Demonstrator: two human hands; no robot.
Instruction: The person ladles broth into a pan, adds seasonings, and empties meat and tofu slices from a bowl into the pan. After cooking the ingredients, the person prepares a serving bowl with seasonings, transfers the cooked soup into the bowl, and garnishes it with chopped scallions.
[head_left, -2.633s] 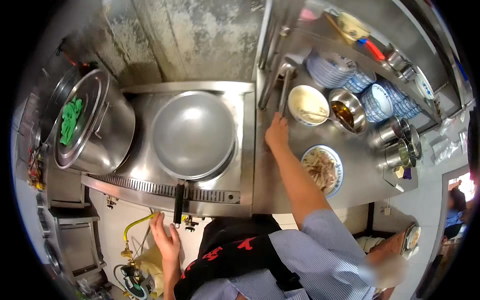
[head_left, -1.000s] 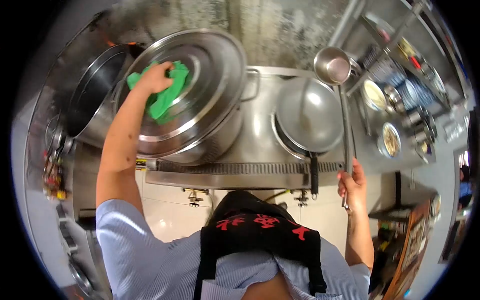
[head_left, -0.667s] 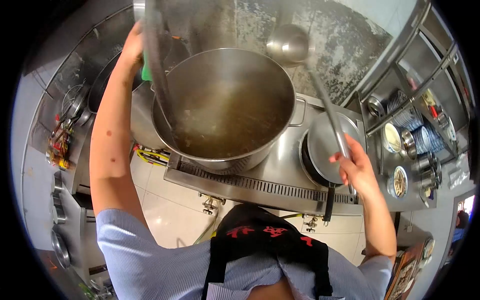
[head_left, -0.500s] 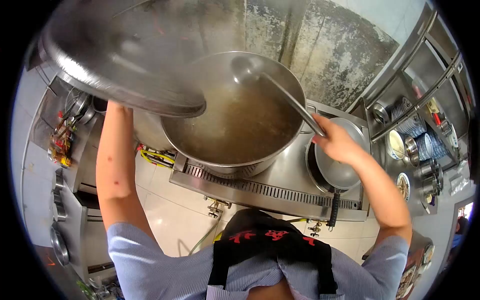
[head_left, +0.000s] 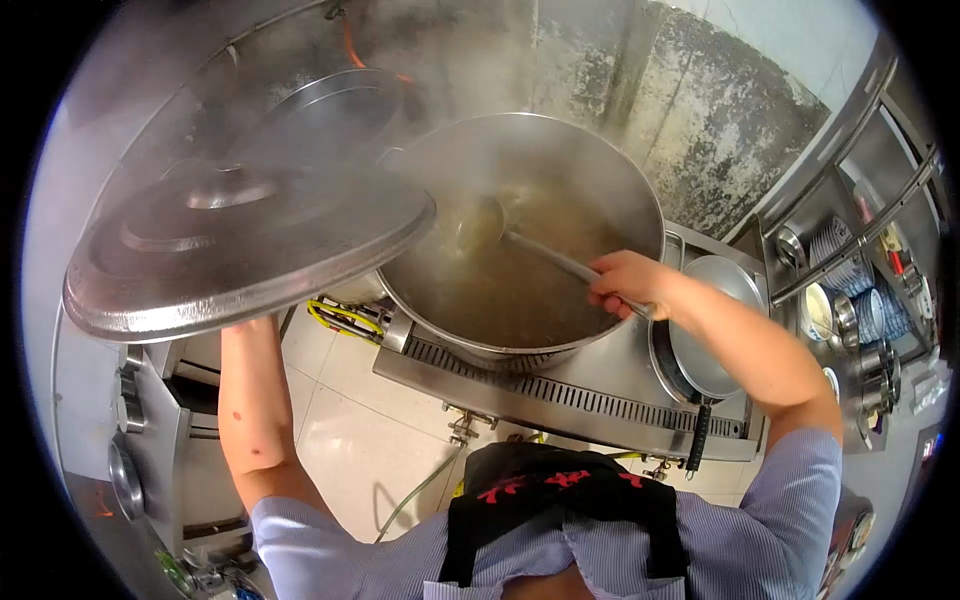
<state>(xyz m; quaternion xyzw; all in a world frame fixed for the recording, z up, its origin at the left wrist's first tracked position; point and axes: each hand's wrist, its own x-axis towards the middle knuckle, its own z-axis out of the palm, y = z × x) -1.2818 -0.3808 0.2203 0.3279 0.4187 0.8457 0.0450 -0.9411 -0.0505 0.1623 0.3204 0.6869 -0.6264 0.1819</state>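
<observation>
A large steel pot [head_left: 640, 190] stands uncovered on the stove, with steaming brownish broth [head_left: 540, 290] inside. My right hand [head_left: 628, 284] is closed around the handle of a long metal ladle [head_left: 550, 254], whose bowl is down in the broth at the pot's left part. To the left of the pot, the big round lid [head_left: 250, 240] is held up, slightly tilted, its left edge lower. My left forearm goes up beneath the lid, which hides my left hand and its fingers. The green cloth is not visible.
Right of the pot, a wok [head_left: 712, 325] rests on a burner, its black handle towards me. Bowls [head_left: 868, 314] and small metal pots [head_left: 878, 378] stand on the right counter. Another large pot [head_left: 335, 110] is behind the lid. The slotted stove edge [head_left: 580, 405] runs in front.
The lid has come off the pot and moved left with my left arm. My right hand has taken up the ladle, carried it over from the right counter, and lowered its bowl into the broth.
</observation>
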